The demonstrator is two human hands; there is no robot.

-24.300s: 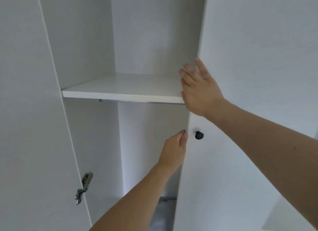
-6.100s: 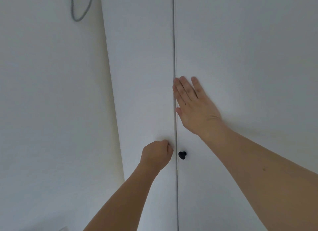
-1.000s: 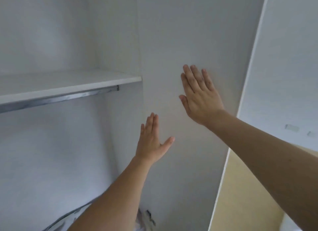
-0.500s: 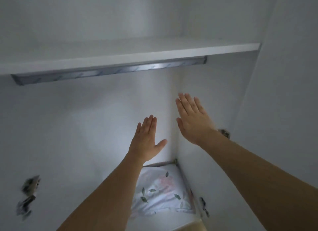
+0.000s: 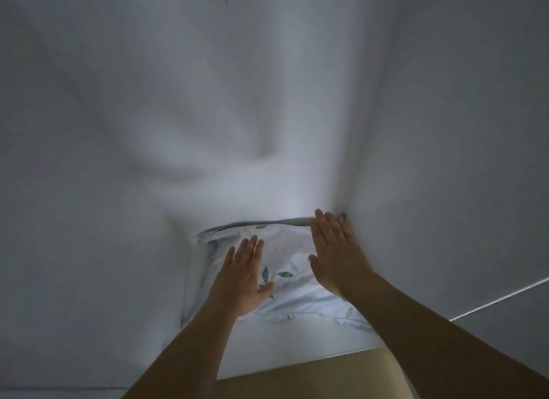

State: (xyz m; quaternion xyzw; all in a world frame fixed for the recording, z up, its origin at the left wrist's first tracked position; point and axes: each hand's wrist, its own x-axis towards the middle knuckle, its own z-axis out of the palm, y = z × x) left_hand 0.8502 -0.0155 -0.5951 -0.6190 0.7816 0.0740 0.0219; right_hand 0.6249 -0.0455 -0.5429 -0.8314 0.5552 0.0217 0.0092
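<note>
Dimly, folded white leaf-print bedding [image 5: 297, 297] lay at 6 o'clock, left hand [image 5: 240, 279] and right hand [image 5: 335, 259] over it, fingers [image 5: 326, 229] pressed together, contact blurred

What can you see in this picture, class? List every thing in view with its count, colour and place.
folded cloth: one, white with a leaf and flower print, on the wardrobe bottom, in the back right corner.
wardrobe walls: white, back and sides, around the cloth.
wardrobe bottom: one, white, under and in front of the cloth.
floor: one strip, beige, at the lower edge in front of the wardrobe.
left hand: one, fingers straight, over the cloth's left part; contact cannot be told.
right hand: one, fingers straight, over the cloth's right part, near the corner.
</note>
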